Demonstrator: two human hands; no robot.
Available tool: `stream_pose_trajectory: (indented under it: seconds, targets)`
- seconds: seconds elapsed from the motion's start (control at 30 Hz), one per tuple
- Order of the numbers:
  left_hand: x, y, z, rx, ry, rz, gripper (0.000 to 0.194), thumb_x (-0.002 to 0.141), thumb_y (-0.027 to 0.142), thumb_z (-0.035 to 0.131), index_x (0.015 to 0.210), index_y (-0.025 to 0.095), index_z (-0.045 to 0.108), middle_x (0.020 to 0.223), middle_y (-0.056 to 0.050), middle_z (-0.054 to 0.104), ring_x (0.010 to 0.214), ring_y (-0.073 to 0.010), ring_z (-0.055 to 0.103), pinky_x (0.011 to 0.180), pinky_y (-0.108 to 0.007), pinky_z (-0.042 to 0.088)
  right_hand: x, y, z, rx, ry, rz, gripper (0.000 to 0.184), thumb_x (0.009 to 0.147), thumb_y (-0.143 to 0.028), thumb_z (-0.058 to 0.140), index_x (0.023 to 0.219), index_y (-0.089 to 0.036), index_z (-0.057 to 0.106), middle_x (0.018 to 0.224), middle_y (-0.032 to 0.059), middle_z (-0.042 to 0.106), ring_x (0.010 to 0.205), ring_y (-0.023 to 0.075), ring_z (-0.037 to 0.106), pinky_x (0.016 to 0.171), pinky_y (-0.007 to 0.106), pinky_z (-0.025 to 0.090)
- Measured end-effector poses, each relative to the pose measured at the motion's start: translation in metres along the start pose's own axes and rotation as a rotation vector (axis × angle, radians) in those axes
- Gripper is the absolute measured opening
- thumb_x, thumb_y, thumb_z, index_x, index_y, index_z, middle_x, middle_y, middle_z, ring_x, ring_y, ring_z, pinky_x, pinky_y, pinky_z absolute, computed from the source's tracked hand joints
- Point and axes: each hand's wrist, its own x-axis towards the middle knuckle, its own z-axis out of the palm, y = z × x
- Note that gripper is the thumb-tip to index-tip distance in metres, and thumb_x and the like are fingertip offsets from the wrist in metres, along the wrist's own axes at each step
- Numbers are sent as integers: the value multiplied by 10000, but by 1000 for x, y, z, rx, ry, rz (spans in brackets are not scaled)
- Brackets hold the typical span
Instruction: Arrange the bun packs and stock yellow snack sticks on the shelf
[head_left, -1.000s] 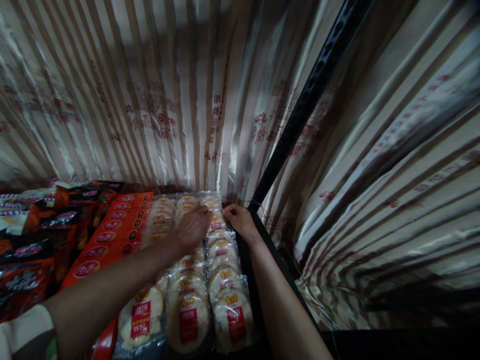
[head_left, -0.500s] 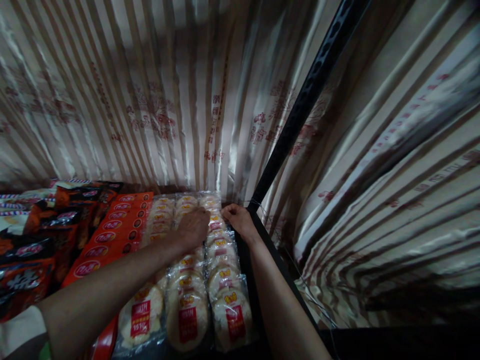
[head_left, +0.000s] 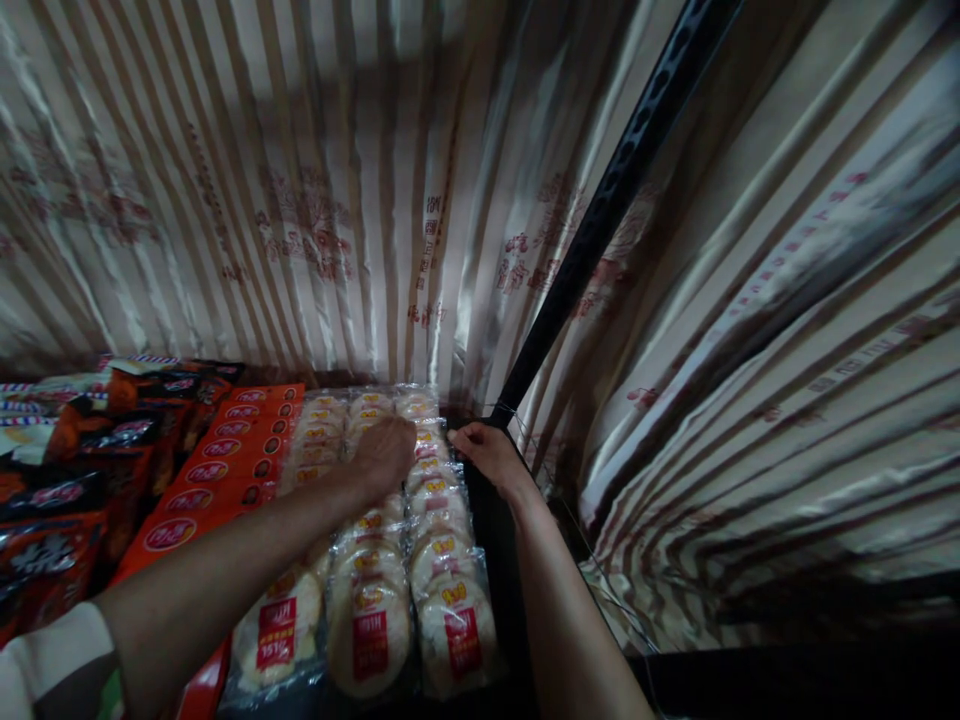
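Clear packets of round flat crackers [head_left: 454,620] with red labels lie overlapping in three columns on a dark shelf. Toward the back of the right column, my left hand [head_left: 384,455] has its fingers closed at the left edge of a cracker packet [head_left: 429,442]. Across from it, my right hand [head_left: 487,450] pinches with thumb and forefinger at the same packet's right edge. The left hand and forearm cover part of the middle and left columns. Exactly how much of the packet lies between the fingers is hard to see in the dim light.
Orange packets [head_left: 217,450] overlap in a column to the left, with black and orange snack bags [head_left: 56,545] beyond them. A black slotted post [head_left: 592,230] rises at the shelf's back right corner. Pleated printed curtains [head_left: 360,200] hang behind and to the right.
My right hand has shifted slightly to the right, and its fingertips sit a little farther from the packet column. The left hand stays at about the same spot. The view has moved slightly.
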Motion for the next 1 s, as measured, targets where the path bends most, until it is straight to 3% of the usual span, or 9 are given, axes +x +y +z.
stream_pose_trajectory:
  seconds: [0.27,0.53,1.0]
  targets:
    - [-1,1,-2,3,-10,-42,210,803,168,462,969,130,584,954,-120,658,963,-200,596,858,-295,442,-5,4,5,1,-14,35,228,612,-405,649,623,-179,627,603,-12,628,560,114,530,540,220,385]
    - [-5,3,-12,2,17,-46,234,838,153,381,988,117,558,970,-134,656,939,-207,605,787,-300,464,-2,6,11,-3,39,5,187,664,-371,600,627,-188,614,599,-12,635,564,118,552,559,223,402]
    - [-2,2,-19,-16,13,-57,212,816,135,397,898,147,592,923,-97,663,892,-195,612,754,-292,466,2,12,17,-38,75,-13,202,709,-393,548,629,-211,585,554,-29,598,555,119,540,562,227,398]
